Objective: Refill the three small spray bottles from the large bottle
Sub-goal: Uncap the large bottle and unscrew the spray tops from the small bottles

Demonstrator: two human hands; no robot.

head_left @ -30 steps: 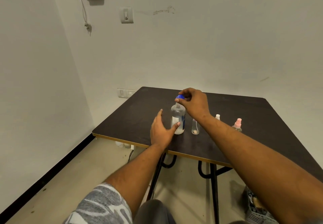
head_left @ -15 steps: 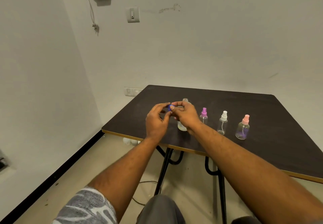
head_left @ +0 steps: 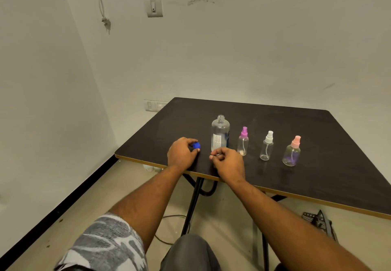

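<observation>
Large bottle (head_left: 220,133): upright on desk (head_left: 296,120), neck uncapped, ready for pouring.
Blue cap (head_left: 196,145): pinched by left hand (head_left: 181,154) fingers just beside the bottle, likely to be set aside.
Right hand (head_left: 229,163): fingers loosely curled, apparently empty.
Purple-topped spray bottle (head_left: 243,142), white-topped spray bottle (head_left: 267,148), pink-topped spray bottle (head_left: 292,153): rowed rightward, tops still on.

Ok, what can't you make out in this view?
Head view only:
- Print on the large clear plastic bottle: too small.
- Whether the small blue screw cap touches the dark table: the left hand covers it.
- Anything pinched in the right hand: curled fingers hide it.
- Liquid levels in the three small clear spray bottles: too faint to tell.
</observation>
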